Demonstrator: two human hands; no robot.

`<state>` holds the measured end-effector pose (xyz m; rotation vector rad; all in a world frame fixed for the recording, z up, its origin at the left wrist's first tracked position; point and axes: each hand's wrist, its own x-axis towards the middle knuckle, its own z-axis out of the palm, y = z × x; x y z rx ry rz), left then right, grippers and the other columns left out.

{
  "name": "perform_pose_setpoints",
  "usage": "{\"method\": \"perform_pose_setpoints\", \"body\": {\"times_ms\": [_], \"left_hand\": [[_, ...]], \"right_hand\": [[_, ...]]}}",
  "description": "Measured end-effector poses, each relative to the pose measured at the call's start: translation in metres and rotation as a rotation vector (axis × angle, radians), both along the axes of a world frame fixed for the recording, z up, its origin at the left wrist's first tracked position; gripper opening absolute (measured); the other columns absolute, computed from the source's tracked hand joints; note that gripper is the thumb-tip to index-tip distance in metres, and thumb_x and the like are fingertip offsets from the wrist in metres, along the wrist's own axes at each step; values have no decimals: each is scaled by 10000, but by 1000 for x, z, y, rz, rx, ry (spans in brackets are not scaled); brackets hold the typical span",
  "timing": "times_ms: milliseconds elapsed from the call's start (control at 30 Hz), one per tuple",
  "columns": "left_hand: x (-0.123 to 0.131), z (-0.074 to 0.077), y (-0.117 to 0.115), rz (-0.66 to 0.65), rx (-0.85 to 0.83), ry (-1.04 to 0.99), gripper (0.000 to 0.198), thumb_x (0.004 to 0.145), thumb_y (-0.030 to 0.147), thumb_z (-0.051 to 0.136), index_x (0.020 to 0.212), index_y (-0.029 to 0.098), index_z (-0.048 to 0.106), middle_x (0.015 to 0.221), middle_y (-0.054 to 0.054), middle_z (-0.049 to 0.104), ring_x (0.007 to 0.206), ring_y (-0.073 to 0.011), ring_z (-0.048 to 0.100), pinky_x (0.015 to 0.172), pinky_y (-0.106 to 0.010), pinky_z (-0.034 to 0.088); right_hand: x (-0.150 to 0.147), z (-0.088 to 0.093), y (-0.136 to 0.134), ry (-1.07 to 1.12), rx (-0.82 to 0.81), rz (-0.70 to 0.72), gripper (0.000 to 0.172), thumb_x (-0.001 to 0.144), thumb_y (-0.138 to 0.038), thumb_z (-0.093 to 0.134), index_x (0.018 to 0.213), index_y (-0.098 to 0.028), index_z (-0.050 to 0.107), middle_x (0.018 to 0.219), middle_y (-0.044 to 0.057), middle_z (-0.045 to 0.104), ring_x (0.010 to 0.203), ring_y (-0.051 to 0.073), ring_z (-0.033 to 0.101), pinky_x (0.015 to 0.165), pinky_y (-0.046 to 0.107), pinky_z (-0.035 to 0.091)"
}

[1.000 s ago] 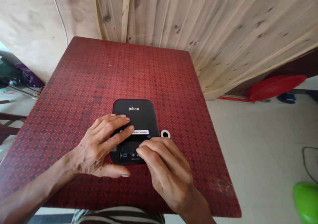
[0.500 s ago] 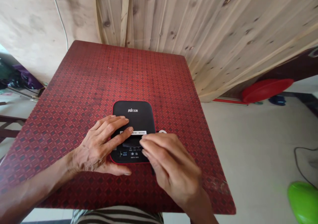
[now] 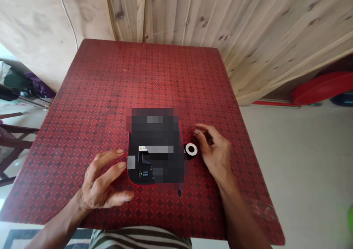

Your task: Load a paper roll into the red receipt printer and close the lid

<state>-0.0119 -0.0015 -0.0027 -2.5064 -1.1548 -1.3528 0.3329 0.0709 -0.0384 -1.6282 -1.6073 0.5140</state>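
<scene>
A flat black device (image 3: 134,140) with a red rim lies on the table; much of its top is blurred into blocks in the view. A clear slot, a small label and a grey patch show on its left part. My left hand (image 3: 103,179) is beside its lower left corner, fingers spread and holding nothing. At the device's right edge is a white ring (image 3: 196,148) around a black centre. My right hand (image 3: 216,148) is just right of that ring, fingers loosely curved and apart, with nothing visible in them. A thin dark tip (image 3: 179,193) pokes out below the device.
The device rests on a red patterned table (image 3: 143,72) against a wooden plank wall (image 3: 187,13). A red round basin (image 3: 325,89) is on the floor to the right. Dark wooden furniture (image 3: 19,138) stands at the left.
Both hands have come off the device: my left hand moved left and down, my right hand moved right and up. The white ring at the right edge is now uncovered.
</scene>
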Motion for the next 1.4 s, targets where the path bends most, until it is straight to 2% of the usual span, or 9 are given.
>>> {"method": "perform_pose_setpoints", "body": {"times_ms": [133,267,633,867,1167,1400], "left_hand": [[-1,-6,2,3,-5,-26,462,987,556,664,1284,202,665,1260,-148,686,1082,-272,742,830,-410,641],[0,-6,1,-29,-11,18,447,992,590,637,1201,202,712,1226,-136,681,1098,-268,732,846,-399,643],[1,-4,0,-32,-69,41,464,962,556,692,1244,188,708,1282,-162,660,1098,-275,702,860,-426,653],[10,3,0,-35,-226,-73,447,944,511,747,1227,176,661,1343,-180,625,1149,-268,679,862,-403,642],[14,5,7,-64,-285,-164,415,925,465,785,1219,205,653,1275,-142,663,1097,-251,690,820,-407,641],[14,3,8,-80,-262,-178,414,915,445,801,1217,203,655,1228,-126,675,1073,-239,700,796,-389,642]], "right_hand": [[-7,5,3,-55,2,54,200,985,-356,659,1103,-231,762,903,34,746,707,181,665,747,363,570],[-5,6,4,-87,10,67,180,994,-329,643,1100,-233,753,907,34,739,717,180,662,750,362,568],[-4,6,4,-130,11,81,179,1004,-322,622,1083,-230,752,939,52,753,749,192,679,754,373,566],[-4,6,4,-127,18,83,171,999,-297,629,1081,-214,754,951,61,756,769,192,689,757,363,559],[-4,6,4,-116,14,73,170,998,-315,621,1064,-228,750,928,52,753,757,192,678,749,365,557],[-6,8,3,-107,4,73,184,994,-331,607,1058,-234,750,925,53,750,742,192,673,752,369,561]]}}
